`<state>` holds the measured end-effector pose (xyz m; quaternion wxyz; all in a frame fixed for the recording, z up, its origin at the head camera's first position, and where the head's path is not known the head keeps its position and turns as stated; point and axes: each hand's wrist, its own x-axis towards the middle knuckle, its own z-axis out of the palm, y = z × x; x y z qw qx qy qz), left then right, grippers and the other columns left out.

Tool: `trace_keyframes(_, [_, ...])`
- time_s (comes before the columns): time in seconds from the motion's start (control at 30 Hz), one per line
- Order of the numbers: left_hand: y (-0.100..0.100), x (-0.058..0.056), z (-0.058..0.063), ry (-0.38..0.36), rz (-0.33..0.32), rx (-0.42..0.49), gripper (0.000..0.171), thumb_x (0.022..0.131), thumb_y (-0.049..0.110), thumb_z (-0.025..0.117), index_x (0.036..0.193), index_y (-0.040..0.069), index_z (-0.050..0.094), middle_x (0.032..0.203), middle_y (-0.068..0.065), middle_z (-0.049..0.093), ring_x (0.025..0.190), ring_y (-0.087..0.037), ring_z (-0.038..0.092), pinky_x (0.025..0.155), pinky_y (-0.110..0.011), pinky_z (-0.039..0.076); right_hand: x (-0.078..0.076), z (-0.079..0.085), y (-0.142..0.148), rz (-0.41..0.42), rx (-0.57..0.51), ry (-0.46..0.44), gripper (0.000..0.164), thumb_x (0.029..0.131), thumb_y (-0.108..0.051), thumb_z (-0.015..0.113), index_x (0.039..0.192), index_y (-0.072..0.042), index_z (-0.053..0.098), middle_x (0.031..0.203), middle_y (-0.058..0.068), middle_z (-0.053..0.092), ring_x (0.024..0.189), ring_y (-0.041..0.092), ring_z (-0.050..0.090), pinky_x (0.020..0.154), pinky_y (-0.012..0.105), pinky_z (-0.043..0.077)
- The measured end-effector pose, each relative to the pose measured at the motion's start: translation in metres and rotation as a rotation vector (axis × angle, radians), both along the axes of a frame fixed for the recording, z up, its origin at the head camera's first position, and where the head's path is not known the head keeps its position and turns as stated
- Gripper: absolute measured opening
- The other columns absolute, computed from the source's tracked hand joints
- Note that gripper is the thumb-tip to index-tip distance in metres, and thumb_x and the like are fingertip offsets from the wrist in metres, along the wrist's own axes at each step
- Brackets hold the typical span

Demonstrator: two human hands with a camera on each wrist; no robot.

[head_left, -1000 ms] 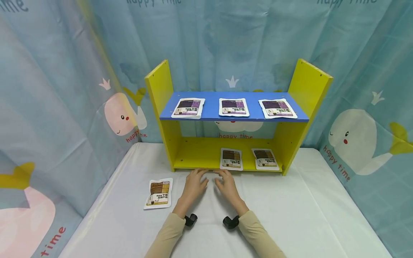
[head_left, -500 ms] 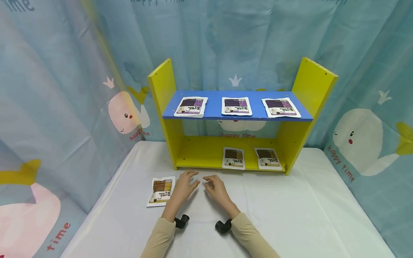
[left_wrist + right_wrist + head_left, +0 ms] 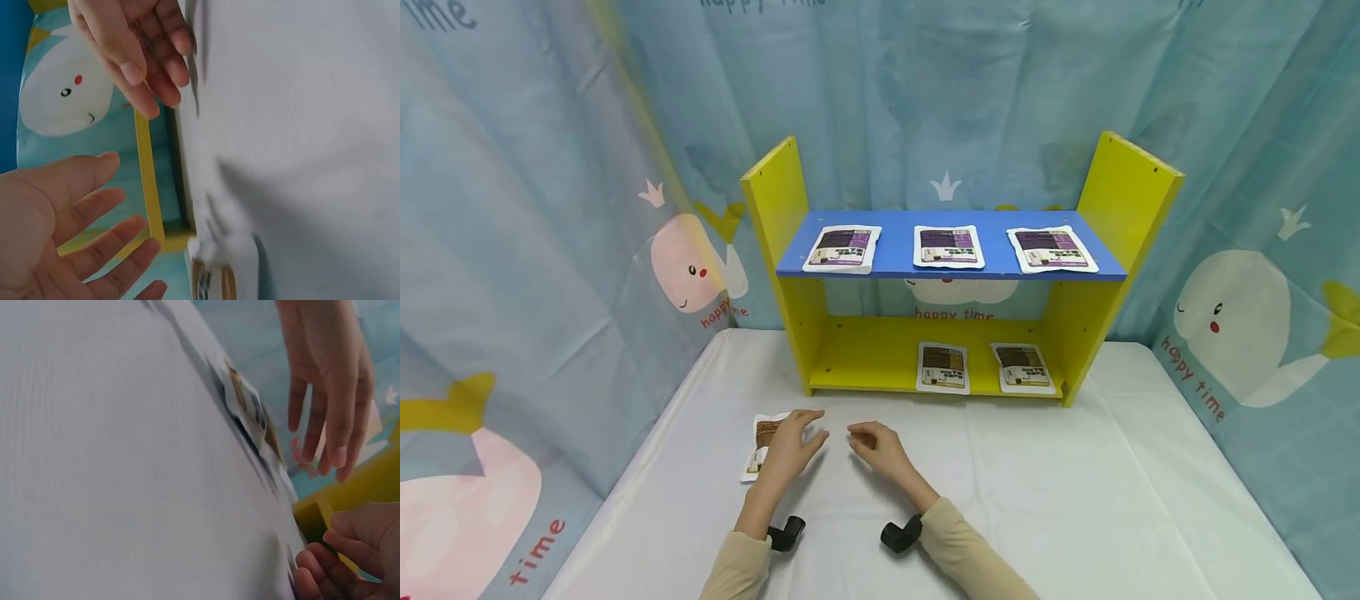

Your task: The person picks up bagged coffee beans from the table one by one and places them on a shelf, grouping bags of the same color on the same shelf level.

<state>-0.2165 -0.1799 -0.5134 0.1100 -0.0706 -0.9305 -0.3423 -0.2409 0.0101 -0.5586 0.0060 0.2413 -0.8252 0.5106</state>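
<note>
My left hand (image 3: 788, 450) is over the right part of a brown-and-white pouch (image 3: 760, 462) on the white table, hiding much of it in the head view. Its fingers are spread and relaxed, holding nothing, as the left wrist view shows of the same hand (image 3: 87, 244). To its right, my right hand (image 3: 883, 452) faces it across a small gap, fingers loosely bent and nothing in them. The right wrist view has the pouch (image 3: 250, 412) lying flat beyond the left hand (image 3: 331, 381), with the right hand (image 3: 365, 550) at the lower right.
Behind the hands stands a shelf with yellow sides (image 3: 797, 317). Its blue upper board (image 3: 895, 242) bears three purple-and-white pouches (image 3: 948, 247). On its yellow lower board (image 3: 868, 350) lie two brown-and-white pouches, one central (image 3: 943, 368), one right (image 3: 1025, 368). Curtains (image 3: 880, 100) surround the table.
Both hands have drawn back from the shelf's front edge and moved left. The left hand has come over the pouch on the table, covering part of it. The pouches have stayed put.
</note>
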Motion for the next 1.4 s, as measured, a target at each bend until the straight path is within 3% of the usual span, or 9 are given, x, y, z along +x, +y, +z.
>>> trace_keyframes(0.47, [-0.047,0.013,0.005,-0.076,0.124,0.023,0.04,0.084,0.009,0.066,0.12,-0.007,0.057,0.114,-0.026,0.055,0.103,-0.037,0.056,0.088,-0.047,0.048,0.009,0.001,-0.034,0.111,-0.052,-0.161,0.033,0.09,-0.018,0.06,0.117,0.0,0.061,0.106,0.01,0.067,0.092,0.017,0.064,0.077,0.021,0.052])
trace_keyframes(0.6, [-0.057,0.018,0.006,-0.132,0.175,-0.048,0.046,0.085,0.015,0.066,0.123,-0.007,0.055,0.119,-0.03,0.05,0.11,-0.045,0.049,0.092,-0.055,0.042,0.009,0.0,-0.038,0.139,-0.078,-0.198,0.036,0.09,-0.02,0.06,0.119,0.001,0.06,0.109,0.01,0.066,0.093,0.014,0.064,0.077,0.021,0.052])
trace_keyframes(0.77, [-0.066,0.027,0.012,-0.253,0.23,-0.106,0.058,0.088,0.027,0.063,0.128,-0.012,0.046,0.12,-0.037,0.044,0.111,-0.053,0.043,0.089,-0.061,0.04,0.009,0.0,-0.039,0.182,-0.093,-0.177,0.04,0.092,-0.026,0.058,0.121,0.002,0.058,0.109,0.01,0.066,0.092,0.01,0.063,0.074,0.021,0.053])
trace_keyframes(0.9, [-0.073,0.032,0.013,-0.328,0.242,-0.139,0.07,0.089,0.039,0.059,0.125,-0.018,0.042,0.117,-0.04,0.044,0.109,-0.054,0.044,0.089,-0.06,0.04,0.01,0.002,-0.045,0.174,-0.101,-0.279,0.041,0.091,-0.023,0.059,0.124,0.0,0.056,0.109,0.011,0.065,0.093,0.014,0.063,0.074,0.022,0.053])
trace_keyframes(0.93, [-0.078,0.031,0.006,-0.309,0.236,-0.162,0.073,0.088,0.045,0.057,0.122,-0.019,0.045,0.113,-0.04,0.046,0.106,-0.054,0.046,0.087,-0.058,0.043,0.01,0.002,-0.046,0.17,-0.096,-0.288,0.04,0.091,-0.021,0.059,0.124,0.001,0.056,0.109,0.011,0.065,0.093,0.015,0.063,0.074,0.022,0.053])
trace_keyframes(1.03, [-0.082,0.032,0.003,-0.337,0.219,-0.17,0.077,0.088,0.051,0.055,0.116,-0.021,0.048,0.11,-0.04,0.05,0.102,-0.051,0.05,0.085,-0.055,0.045,0.013,0.004,-0.051,0.161,-0.074,-0.294,0.039,0.091,-0.017,0.059,0.125,0.003,0.055,0.108,0.013,0.065,0.092,0.018,0.063,0.074,0.021,0.052])
trace_keyframes(1.13, [-0.083,0.033,0.005,-0.366,0.21,-0.15,0.068,0.089,0.043,0.057,0.11,-0.021,0.052,0.105,-0.038,0.055,0.093,-0.044,0.056,0.08,-0.052,0.048,0.021,0.017,-0.052,0.167,-0.07,-0.277,0.038,0.091,-0.012,0.058,0.123,0.007,0.054,0.108,0.018,0.064,0.093,0.022,0.063,0.074,0.021,0.052])
trace_keyframes(1.2, [-0.081,0.036,0.012,-0.407,0.209,-0.125,0.056,0.089,0.032,0.06,0.11,-0.02,0.053,0.101,-0.034,0.059,0.086,-0.037,0.059,0.078,-0.05,0.049,0.026,0.028,-0.05,0.175,-0.085,-0.281,0.037,0.09,-0.009,0.057,0.123,0.009,0.053,0.109,0.021,0.063,0.094,0.025,0.062,0.076,0.022,0.052])
trace_keyframes(1.4, [-0.086,0.036,0.008,-0.413,0.186,-0.02,0.043,0.086,0.021,0.064,0.109,-0.014,0.055,0.081,-0.014,0.06,0.064,-0.018,0.053,0.056,-0.031,0.045,0.014,0.005,-0.054,0.192,-0.11,-0.332,0.039,0.09,-0.015,0.059,0.125,0.003,0.054,0.11,0.012,0.065,0.094,0.015,0.063,0.075,0.02,0.052])
